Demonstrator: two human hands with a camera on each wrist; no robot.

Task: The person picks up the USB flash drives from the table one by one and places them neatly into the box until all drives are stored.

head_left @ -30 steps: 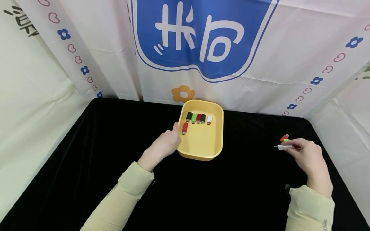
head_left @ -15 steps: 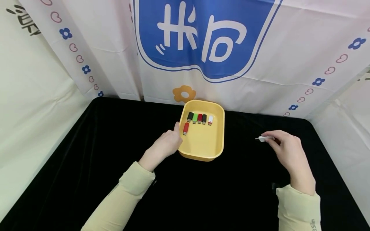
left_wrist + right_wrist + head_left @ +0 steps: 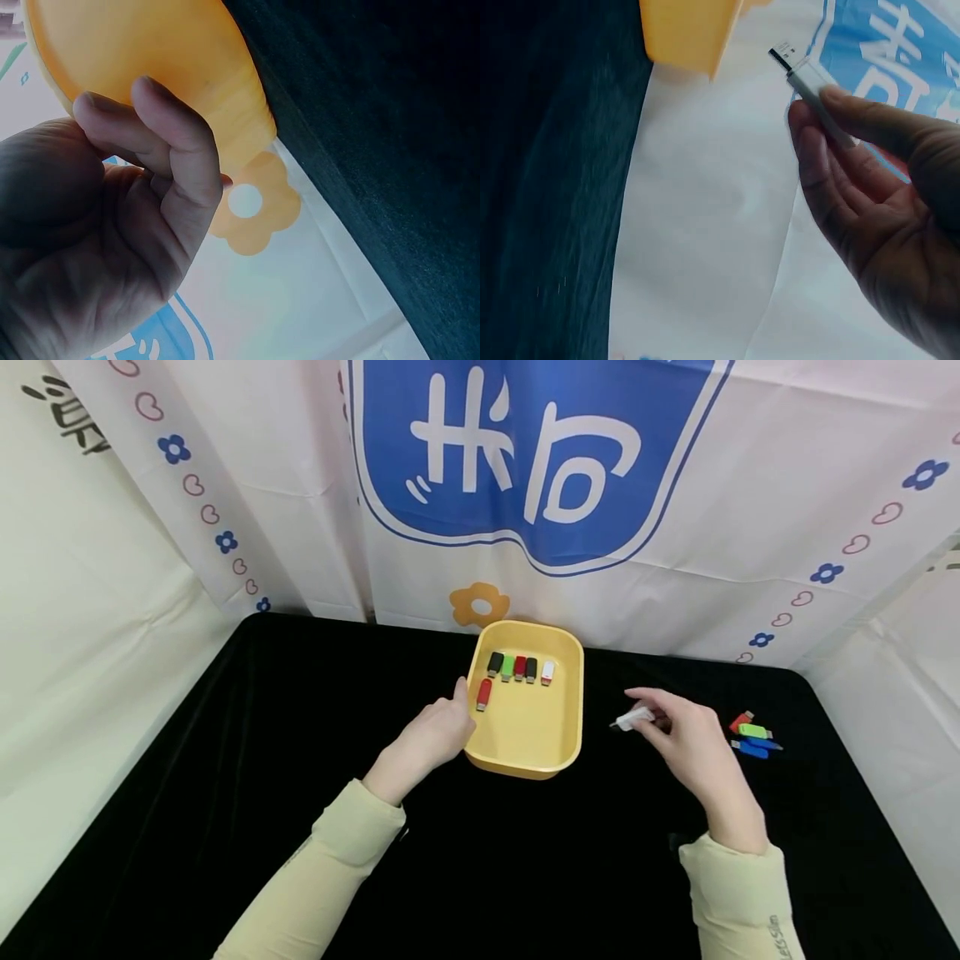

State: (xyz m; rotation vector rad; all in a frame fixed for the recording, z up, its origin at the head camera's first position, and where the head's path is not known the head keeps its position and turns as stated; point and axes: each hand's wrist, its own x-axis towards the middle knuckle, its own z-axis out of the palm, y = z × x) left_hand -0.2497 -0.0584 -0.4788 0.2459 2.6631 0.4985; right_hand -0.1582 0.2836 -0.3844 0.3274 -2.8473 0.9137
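One white USB stick (image 3: pixel 634 719) is pinched in the right hand (image 3: pixel 686 739); the left hand (image 3: pixel 435 733) grips the yellow tray (image 3: pixel 534 735). Probably mid-transfer, it next needs lowering inside, right of the left hand.

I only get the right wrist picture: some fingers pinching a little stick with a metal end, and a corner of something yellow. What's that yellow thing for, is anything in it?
Observer: It's a yellow tray, and six USB sticks lie in it.
Visitor: Oh! And where's the person's other hand?
Observer: The left hand is at the tray's left edge, one finger pointing forward.
Visitor: Any more sticks lying around?
Observer: Yes, a small pile of red, green and blue ones on the black tablecloth, to the right of the right hand.
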